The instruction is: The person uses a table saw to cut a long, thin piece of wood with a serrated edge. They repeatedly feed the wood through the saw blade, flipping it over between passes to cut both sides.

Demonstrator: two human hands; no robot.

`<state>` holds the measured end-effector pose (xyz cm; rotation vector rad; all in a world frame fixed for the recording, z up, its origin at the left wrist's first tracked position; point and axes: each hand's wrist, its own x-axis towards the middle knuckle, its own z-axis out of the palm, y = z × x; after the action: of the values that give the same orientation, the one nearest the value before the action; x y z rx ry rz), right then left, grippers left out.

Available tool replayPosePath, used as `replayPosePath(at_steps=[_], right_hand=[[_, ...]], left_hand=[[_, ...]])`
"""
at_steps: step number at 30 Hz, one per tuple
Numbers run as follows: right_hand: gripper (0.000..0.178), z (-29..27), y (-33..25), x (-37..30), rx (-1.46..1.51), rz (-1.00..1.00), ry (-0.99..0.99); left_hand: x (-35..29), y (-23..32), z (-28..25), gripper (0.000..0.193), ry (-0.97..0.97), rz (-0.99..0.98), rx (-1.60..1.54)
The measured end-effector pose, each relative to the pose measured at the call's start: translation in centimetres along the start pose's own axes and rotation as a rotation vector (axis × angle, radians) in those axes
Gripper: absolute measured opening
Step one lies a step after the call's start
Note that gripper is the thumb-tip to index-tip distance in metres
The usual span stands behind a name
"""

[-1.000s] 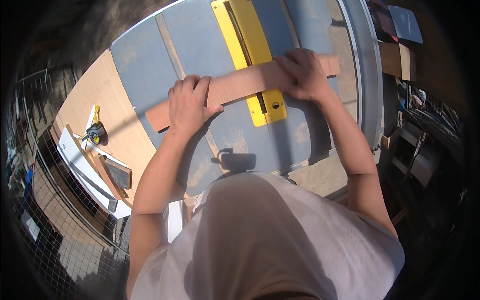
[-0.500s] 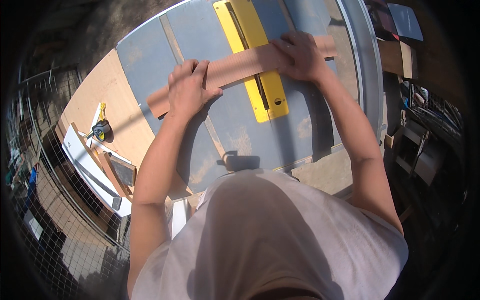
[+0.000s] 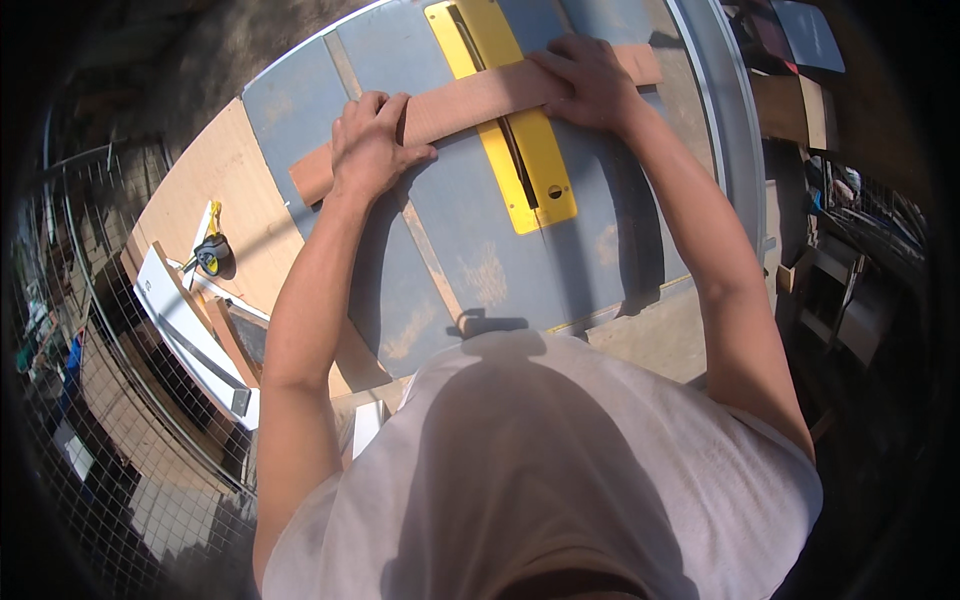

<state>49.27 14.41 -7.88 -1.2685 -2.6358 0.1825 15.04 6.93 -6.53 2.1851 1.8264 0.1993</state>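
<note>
Across the yellow insert plate (image 3: pixel 545 180) of a blue-grey saw table (image 3: pixel 400 60) stretches a long wooden board (image 3: pixel 470 105), reddish brown, with its middle over the plate's dark slot (image 3: pixel 515 160). One end sticks out to the left of the plate and the other to the right. The board's long way runs from side to side, but on a slant: its right end points more toward the plate's far end, and its left end sits lower. It crosses the slot almost squarely.

Left of the plate, the left hand (image 3: pixel 368 145) grips the board close to that end, fingers bent over the far edge and thumb by the near edge. Just right of the plate, the right hand (image 3: pixel 590 85) holds it too, fingers curled over the top. I cannot tell how hard they squeeze.

The board looks stiff and hard, so it should not bend or break easily. It is probably not very heavy, and its dry face should not be slippery. Good places to hold it are near the two ends, well apart from the slot. Farther left of the plate, a tape measure (image 3: pixel 212 254) rests on a pale wooden sheet (image 3: pixel 215 170).
</note>
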Motion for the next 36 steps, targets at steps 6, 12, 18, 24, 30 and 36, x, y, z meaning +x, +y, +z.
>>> replayPosePath(at_steps=[6, 12, 18, 24, 30, 36], right_hand=[[0.082, 0.5, 0.8, 0.6, 0.012, -0.029, 0.045], [0.082, 0.8, 1.3, 0.3, -0.036, 0.008, 0.016], [0.052, -2.6, 1.3, 2.2, -0.115, -0.018, 0.140], [0.058, -6.6, 0.8, 3.5, 0.255, 0.089, -0.250], [0.059, -8.5, 2.0, 3.9, 0.258, 0.304, -0.565], [0.044, -11.7, -1.5, 1.0, 0.284, 0.275, -0.553]], left_hand=[[0.2, 0.1, -0.1, 0.084, 0.051, 0.011, 0.005], [1.1, 0.0, 1.1, 0.083, 0.095, 0.050, 0.025], [2.9, 0.8, 0.0, 0.081, 0.134, 0.069, 0.048], [3.8, -0.6, -1.8, 0.069, -0.201, -0.056, -0.411], [2.7, 0.6, -5.4, 0.057, -0.544, -0.248, -0.707], [0.7, 3.3, -7.8, 0.064, -0.618, -0.178, -0.646]])
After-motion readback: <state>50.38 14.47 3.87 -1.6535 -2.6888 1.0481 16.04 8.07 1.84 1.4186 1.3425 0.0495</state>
